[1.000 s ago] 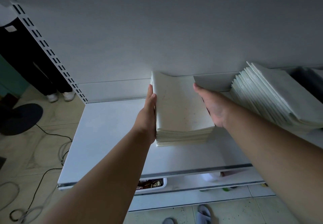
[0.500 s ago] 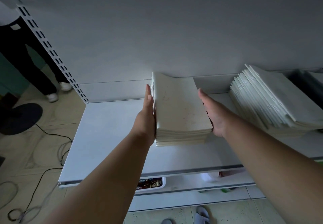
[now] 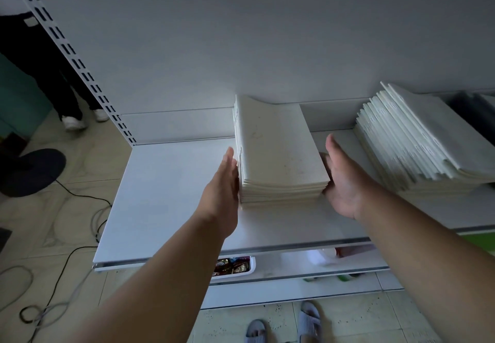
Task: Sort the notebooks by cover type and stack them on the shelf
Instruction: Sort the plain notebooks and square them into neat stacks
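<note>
We are flanking the cream notebook stack (image 3: 281, 155) on the shelf (image 3: 171, 198), left hand (image 3: 223, 182) pressing its left edge flat-fingered, right hand (image 3: 341, 179) open, touching its right edge.

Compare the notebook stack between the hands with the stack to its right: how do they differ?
The stack between the hands is squared up, edges flush; the right stack is fanned, its edges stepped. The left hand and right hand flank the first; nothing touches the second. The right one looks taller. Both are pale-covered and lie flat on the shelf.
</note>
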